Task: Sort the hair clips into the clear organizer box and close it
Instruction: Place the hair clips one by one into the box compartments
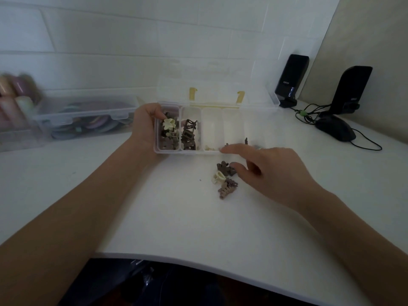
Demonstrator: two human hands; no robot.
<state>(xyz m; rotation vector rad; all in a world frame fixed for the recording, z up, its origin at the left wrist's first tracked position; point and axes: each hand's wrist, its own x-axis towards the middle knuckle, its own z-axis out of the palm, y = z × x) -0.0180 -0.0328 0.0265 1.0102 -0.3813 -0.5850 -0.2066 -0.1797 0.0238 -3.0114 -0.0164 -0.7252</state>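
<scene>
Left hand (146,122) grip held the open clear organizer box (212,131) at its left end on the worktop (154,206); right hand (268,171) grip wide, fingers over loose hair clips (225,180) just before the box.

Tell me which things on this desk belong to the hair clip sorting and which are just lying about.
Part of the job: clear organizer box, lid open; loose hair clips on the desk; cream flower clip at the left hand.

Lying about: two speakers, mouse, storage bin.
</scene>
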